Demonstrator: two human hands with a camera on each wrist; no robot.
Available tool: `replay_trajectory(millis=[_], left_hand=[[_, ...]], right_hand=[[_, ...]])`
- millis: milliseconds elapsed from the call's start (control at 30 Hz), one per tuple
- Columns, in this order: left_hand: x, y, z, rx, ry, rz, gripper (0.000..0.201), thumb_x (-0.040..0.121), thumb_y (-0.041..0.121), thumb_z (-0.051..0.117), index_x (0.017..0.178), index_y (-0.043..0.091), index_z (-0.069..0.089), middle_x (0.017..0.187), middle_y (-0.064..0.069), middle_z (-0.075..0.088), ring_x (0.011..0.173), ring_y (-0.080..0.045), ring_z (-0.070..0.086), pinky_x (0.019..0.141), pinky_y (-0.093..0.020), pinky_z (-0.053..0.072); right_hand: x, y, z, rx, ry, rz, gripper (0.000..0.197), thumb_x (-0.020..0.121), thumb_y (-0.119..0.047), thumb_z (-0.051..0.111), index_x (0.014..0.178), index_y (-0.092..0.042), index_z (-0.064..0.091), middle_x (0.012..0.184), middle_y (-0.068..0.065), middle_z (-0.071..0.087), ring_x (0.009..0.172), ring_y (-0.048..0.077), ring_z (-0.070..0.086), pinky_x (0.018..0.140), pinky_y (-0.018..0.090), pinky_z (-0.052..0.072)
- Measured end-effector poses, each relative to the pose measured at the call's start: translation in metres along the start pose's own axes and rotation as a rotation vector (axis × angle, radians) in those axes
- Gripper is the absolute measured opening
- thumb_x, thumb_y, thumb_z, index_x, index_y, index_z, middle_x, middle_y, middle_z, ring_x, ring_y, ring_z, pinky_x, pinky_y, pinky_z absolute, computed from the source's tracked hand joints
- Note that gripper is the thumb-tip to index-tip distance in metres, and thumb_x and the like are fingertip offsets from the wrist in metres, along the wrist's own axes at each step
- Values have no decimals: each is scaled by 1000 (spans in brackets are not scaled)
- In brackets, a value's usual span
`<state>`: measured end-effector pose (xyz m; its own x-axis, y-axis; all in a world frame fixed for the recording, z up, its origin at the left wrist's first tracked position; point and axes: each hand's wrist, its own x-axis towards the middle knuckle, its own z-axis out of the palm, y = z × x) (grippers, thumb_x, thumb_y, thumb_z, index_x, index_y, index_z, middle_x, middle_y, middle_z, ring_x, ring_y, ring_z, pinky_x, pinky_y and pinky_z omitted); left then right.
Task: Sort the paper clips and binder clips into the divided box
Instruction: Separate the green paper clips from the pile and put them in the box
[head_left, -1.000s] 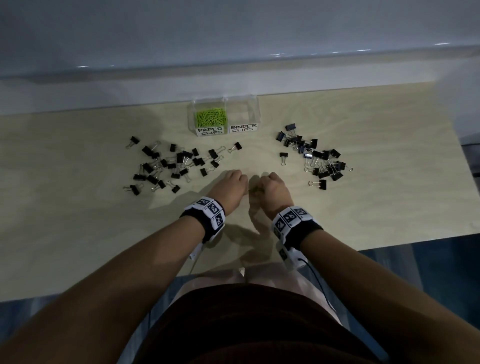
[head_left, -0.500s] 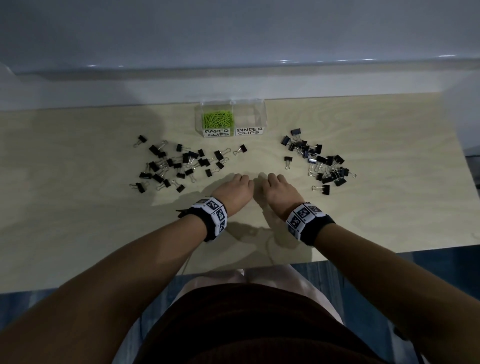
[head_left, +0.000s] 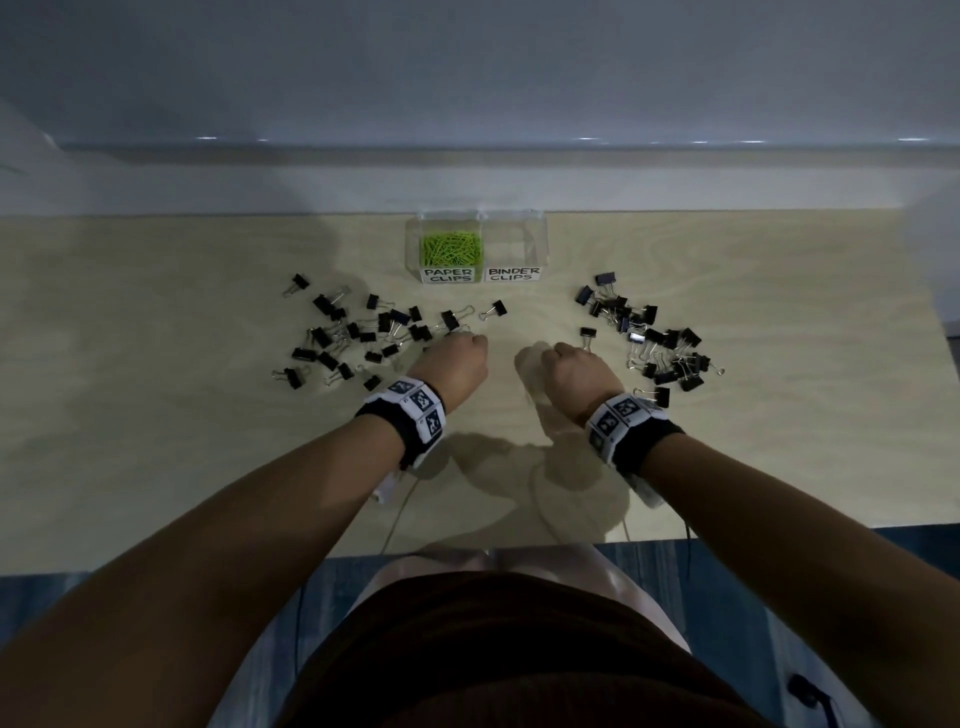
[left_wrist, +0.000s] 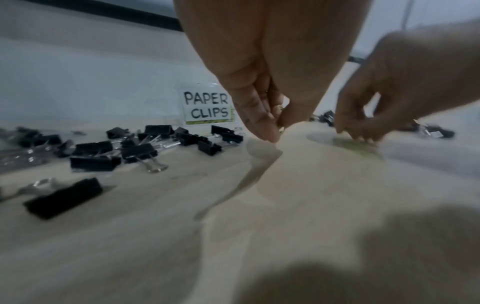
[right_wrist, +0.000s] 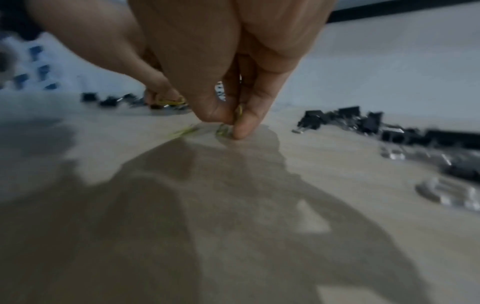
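— Since half a second before, your hands had drawn apart and curled. From the head, your left hand (head_left: 457, 364) sat beside the left heap of black metal binder clips (head_left: 363, 332) and your right hand (head_left: 576, 371) near the right heap (head_left: 654, 343). The clear plastic divided box (head_left: 540, 244) stood beyond, with green wire paper clips (head_left: 451, 248) in its left cell.

— My grip?

— Left wrist: you pinched a yellow-green sliver (left_wrist: 281, 128), likely a paper clip. Right wrist: thumb and fingertip nipped a stray green clip (right_wrist: 240, 112) against the pale wooden table (right_wrist: 337, 144).

— Advice?

— You needed to tip the wire up on edge before lifting it, I'd judge.
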<state>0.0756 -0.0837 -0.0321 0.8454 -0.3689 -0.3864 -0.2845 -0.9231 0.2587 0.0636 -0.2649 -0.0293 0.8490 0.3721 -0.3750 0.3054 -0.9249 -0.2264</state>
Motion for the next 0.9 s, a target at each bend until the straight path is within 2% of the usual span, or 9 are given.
replay_trajectory(millis=[100,233,300,400,467,567,667,767,900], left_hand=[[7,-10,-26,-177,161,-75,19,92,12,44,92,0,58,91,-15,63,82,-30,59,70,-35,45],[29,-26,-67,-309,364,-185,20,94,18,46,88,4,60,84,-7,64,73,-21,57,67,-29,46],[42,-33,-85,-298,397,-228,22,95,19,45,89,4,60,86,-7,64,72,-19,57,66,-27,46],[55,-43,-98,-296,375,-274,22,94,14,46,91,1,63,90,-13,67,75,-23,61,72,-33,52],[58,-48,-97,-326,347,-290,20,92,15,52,100,1,64,101,-16,67,88,-27,62,83,-36,52],[48,-51,-86,-344,387,-288,32,90,15,57,122,7,57,125,-13,56,112,-27,56,98,-35,42],[24,-42,-61,-392,445,-273,24,90,12,55,114,10,61,116,-9,59,103,-23,58,95,-33,46],[5,-21,-25,-422,262,-229,14,89,22,58,95,11,64,97,-6,65,86,-20,61,84,-39,53],[5,19,15,-368,-104,-159,35,85,31,61,107,5,56,114,-15,52,103,-31,53,89,-38,45]], right_hand=[[7,9,-8,247,32,176,10,86,-18,56,80,-11,59,80,9,62,73,26,56,65,28,43],[18,16,-24,556,73,335,3,78,-10,67,80,-10,69,78,7,69,72,19,64,71,29,55],[31,11,-40,600,78,324,9,78,-5,64,84,-7,71,79,8,70,71,17,65,71,27,56],[63,-6,-67,578,164,252,12,79,-6,63,85,-9,72,79,4,70,71,14,64,70,22,54],[88,-22,-84,518,245,186,14,81,-8,61,89,-9,72,83,4,71,72,11,61,73,20,52],[117,-46,-101,496,280,126,19,86,-10,60,102,-9,71,99,6,71,79,9,60,75,15,46],[127,-49,-103,458,226,140,24,88,-9,57,110,-11,68,109,7,69,93,15,64,80,16,45],[111,-35,-91,409,241,142,23,88,-6,53,102,-11,71,103,7,71,85,12,62,77,14,42],[62,-5,-53,371,137,248,10,85,-10,57,86,-13,67,88,6,69,77,16,60,74,22,49]])
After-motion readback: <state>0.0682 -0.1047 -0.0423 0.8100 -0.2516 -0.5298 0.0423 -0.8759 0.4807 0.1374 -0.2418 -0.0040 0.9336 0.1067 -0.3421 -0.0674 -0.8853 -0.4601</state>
